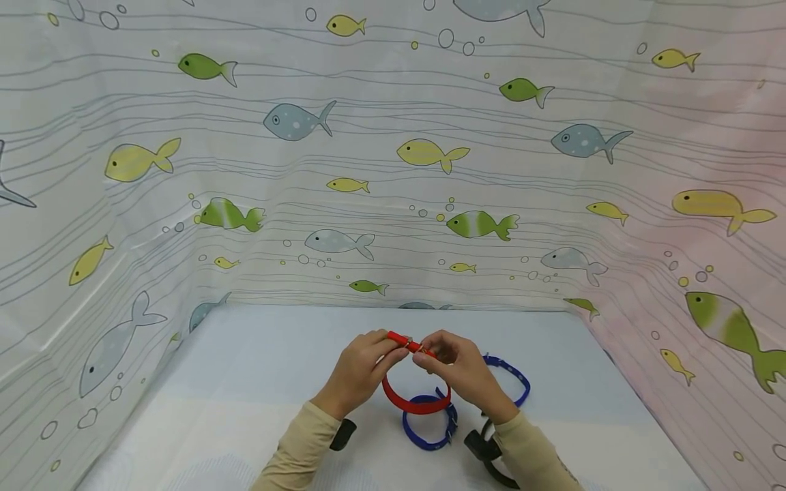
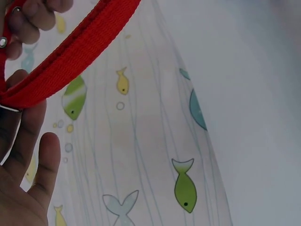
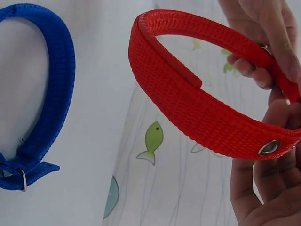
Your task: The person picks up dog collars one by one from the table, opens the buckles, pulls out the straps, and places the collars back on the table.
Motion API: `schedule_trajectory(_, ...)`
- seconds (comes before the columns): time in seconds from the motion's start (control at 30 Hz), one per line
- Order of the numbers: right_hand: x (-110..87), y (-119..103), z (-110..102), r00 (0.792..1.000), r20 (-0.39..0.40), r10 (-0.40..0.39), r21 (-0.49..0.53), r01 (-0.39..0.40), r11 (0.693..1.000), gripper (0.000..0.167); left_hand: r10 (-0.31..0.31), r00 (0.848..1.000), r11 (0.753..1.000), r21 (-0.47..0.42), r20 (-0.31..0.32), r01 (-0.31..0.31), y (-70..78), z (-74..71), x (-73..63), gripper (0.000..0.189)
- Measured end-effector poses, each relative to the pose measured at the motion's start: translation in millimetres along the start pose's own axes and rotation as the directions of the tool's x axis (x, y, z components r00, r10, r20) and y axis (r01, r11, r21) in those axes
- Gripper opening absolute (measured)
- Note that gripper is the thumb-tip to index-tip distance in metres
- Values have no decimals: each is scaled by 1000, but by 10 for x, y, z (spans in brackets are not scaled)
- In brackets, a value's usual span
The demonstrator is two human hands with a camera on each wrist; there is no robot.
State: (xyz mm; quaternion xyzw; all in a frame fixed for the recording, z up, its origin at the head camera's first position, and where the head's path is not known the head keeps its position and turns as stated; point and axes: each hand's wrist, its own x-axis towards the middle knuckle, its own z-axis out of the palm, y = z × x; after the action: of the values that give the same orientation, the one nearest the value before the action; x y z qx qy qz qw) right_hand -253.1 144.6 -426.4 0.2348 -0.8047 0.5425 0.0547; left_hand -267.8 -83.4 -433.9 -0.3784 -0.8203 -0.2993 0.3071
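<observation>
A red webbing collar point(image 1: 417, 408) is held up in a loop between both hands, over the table. My left hand point(image 1: 362, 365) pinches one side of its upper end near a metal fitting. On the other side my right hand point(image 1: 457, 365) pinches the strap with thumb and fingers. In the right wrist view, the red collar point(image 3: 197, 106) shows its ribbed band and a metal eyelet. The red band point(image 2: 80, 56) crosses the top of the left wrist view. Fingers partly hide the fastening.
A blue collar point(image 1: 430, 445), looped, lies on the white table point(image 1: 245, 382) below the red one. Another blue collar point(image 1: 523, 383) lies to the right, partly behind the right arm. Black wrist gear point(image 1: 482, 447) sits by the right sleeve. Fish-patterned sheeting point(image 1: 393, 225) walls the table.
</observation>
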Motion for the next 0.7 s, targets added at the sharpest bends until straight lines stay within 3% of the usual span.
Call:
schedule_trajectory(0.23,-23,16,-30,998,54,30,45,-33,998,23,-14,1000,1000,-4,-14,14,-33,-13,-11,9)
schedule_trajectory(0.53,-12,-2,25,998,-21,65,-20,-66,998,23,-3,1000,1000,-11,-13,3,-26,14,-21,8)
schedule_trajectory(0.7,-20,-128,22,997,-4,78,-21,-78,997,19,-3,1000,1000,-16,-15,3,-21,19,-24,9)
